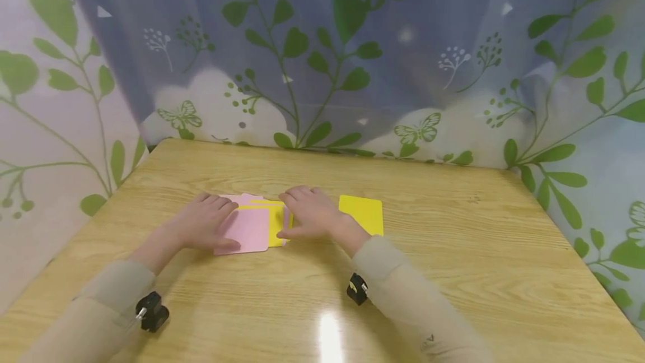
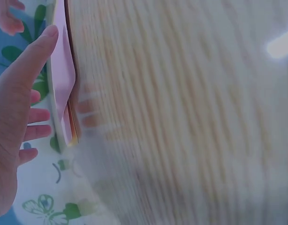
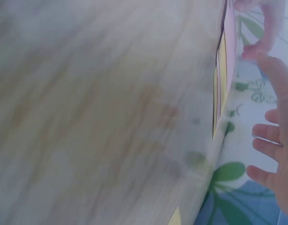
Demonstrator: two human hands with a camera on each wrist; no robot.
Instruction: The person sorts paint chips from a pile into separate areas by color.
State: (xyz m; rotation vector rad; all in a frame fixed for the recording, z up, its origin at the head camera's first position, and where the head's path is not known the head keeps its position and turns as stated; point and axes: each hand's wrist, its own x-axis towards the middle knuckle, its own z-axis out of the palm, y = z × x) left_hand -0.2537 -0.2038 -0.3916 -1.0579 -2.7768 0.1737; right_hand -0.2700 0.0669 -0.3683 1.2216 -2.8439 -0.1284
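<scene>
Your left hand (image 1: 204, 220) and right hand (image 1: 309, 213) lie flat, fingers straight, on the overlapping pink and yellow cards (image 1: 254, 223) mid-table (image 1: 453, 251). At 3 o'clock, just beside your right wrist, lies a single yellow card (image 1: 364, 213); a leaf-print curtain (image 1: 322, 55) hangs at 12.

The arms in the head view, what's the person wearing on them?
Both arms wear long beige sleeves; the right sleeve has a small dark mark near the forearm. A small black camera is strapped at each wrist: left, right. The left hand and right hand are bare.
</scene>
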